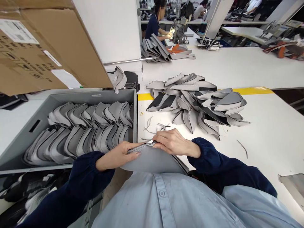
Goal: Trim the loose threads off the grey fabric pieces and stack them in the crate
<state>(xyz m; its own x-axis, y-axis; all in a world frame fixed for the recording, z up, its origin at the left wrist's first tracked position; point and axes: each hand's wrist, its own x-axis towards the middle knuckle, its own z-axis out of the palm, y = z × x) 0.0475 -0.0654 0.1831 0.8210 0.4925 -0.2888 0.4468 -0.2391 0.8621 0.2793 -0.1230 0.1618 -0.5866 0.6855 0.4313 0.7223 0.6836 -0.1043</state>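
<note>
A grey padded fabric piece (152, 160) lies just in front of my body at the table's edge. My left hand (120, 155) grips its left end, thumb on top along the edge. At the middle of that upper edge, the fingers of my right hand (172, 141) are pinched together on the layered rim, where a small white spot shows. Whether a small tool sits in my right fingers is hidden. Thin dark trimmed strips (152, 125) lie on the white table just beyond my hands. A loose heap of similar grey pieces (190, 98) spreads farther back.
A grey plastic crate (136, 117) on the left holds two rows of curved grey pieces. Behind it stands a large cardboard box (59, 34). Yellow tape (251, 91) runs along the table's back. A co-worker (153, 27) sits at a sewing machine (180, 31) beyond.
</note>
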